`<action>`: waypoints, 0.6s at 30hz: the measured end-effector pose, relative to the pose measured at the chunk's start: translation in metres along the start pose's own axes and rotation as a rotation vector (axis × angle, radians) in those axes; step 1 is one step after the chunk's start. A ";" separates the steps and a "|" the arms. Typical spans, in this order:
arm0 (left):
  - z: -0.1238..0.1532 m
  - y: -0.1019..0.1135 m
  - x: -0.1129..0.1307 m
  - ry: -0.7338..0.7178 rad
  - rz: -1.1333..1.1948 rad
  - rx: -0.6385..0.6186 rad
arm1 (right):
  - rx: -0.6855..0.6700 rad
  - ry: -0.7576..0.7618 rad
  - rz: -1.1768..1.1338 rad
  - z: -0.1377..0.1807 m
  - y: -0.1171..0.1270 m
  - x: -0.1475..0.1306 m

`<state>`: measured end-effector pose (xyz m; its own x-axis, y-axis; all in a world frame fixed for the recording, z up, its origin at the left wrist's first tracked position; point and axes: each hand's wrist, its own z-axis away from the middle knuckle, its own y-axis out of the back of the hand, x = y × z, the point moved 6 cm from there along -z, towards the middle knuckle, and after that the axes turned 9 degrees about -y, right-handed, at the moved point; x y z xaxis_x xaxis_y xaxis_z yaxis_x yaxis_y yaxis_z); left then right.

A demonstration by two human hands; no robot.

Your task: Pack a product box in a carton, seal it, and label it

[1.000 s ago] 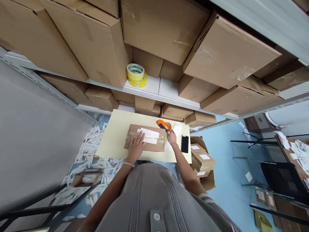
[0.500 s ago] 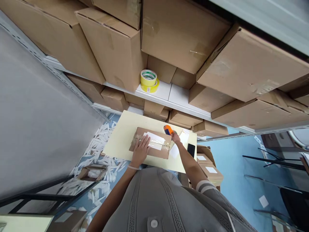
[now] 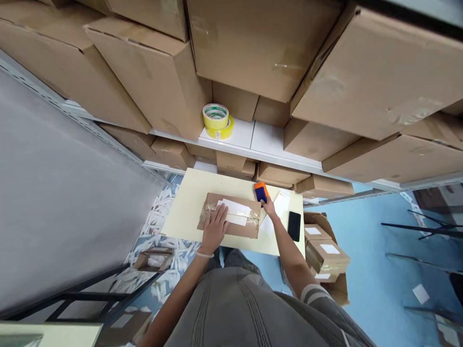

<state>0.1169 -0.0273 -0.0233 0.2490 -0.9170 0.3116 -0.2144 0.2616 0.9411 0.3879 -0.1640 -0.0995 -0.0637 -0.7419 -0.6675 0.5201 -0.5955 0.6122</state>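
A taped cardboard box [image 3: 213, 233] lies on the pale yellow table [image 3: 188, 202], with a white paper label [image 3: 238, 212] on its top. My left hand [image 3: 214, 231] rests flat on the box, fingers stretched out over the label's left end. Just past the box's right end, my right hand [image 3: 268, 207] grips an orange and dark blue hand-held tool [image 3: 261, 192]; its exact kind is too small to make out. White papers [image 3: 281, 203] lie beside my right hand, and a black phone [image 3: 294, 226] is right of my forearm.
Shelves with large cardboard boxes [image 3: 249, 43] rise behind the table. Yellow tape rolls [image 3: 216, 118] sit on the white shelf [image 3: 238, 137]. An open carton [image 3: 327, 250] with labelled boxes stands right of the table. White paper strips [image 3: 152, 219] litter the floor at left.
The tool in my right hand has turned, with its dark blue side now facing me more. My left hand remains on the box. The camera view has shifted slightly.
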 end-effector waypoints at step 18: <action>-0.004 0.003 0.005 0.040 0.134 0.002 | -0.076 0.162 -0.236 0.103 0.040 -0.072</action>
<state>0.1214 -0.0299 -0.0189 0.2560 -0.8611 0.4392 -0.2502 0.3799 0.8906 0.3256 -0.1660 0.0165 -0.0572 -0.5229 -0.8505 0.5699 -0.7166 0.4022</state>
